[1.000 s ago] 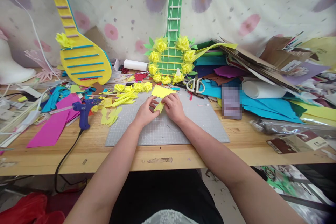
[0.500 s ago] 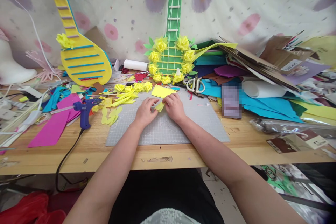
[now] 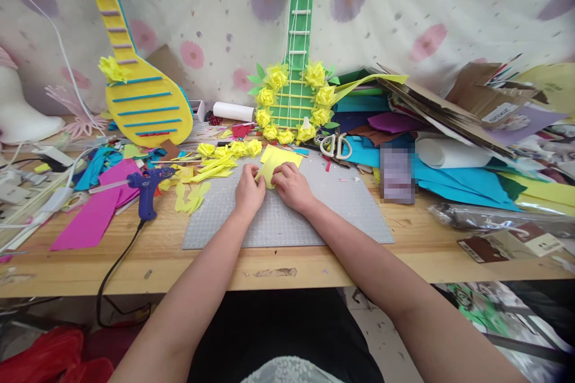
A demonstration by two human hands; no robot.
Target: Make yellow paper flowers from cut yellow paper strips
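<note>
Between my two hands is a small sheet of yellow paper (image 3: 269, 169), raised above the grey cutting mat (image 3: 278, 227). My left hand (image 3: 250, 190) pinches its left edge. On its right side, the curled fingers of my right hand (image 3: 291, 185) grip the lower corner. Just behind lies another piece of yellow paper (image 3: 290, 157) flat on the mat. Several yellow paper flowers (image 3: 238, 148) and cut yellow strips (image 3: 211, 170) lie to the left of my hands.
A blue glue gun (image 3: 146, 191) stands left of the mat. Scissors (image 3: 336, 146) lie behind it on the right. A green guitar shape (image 3: 294, 96) trimmed with yellow flowers leans at the back, a yellow one (image 3: 148, 102) to its left. Coloured sheets (image 3: 458, 182) pile up on the right.
The yellow paper, folded narrow between my fingers before, now stands opened out wider and taller. My left hand has turned more upright, and my right hand has shifted slightly lower.
</note>
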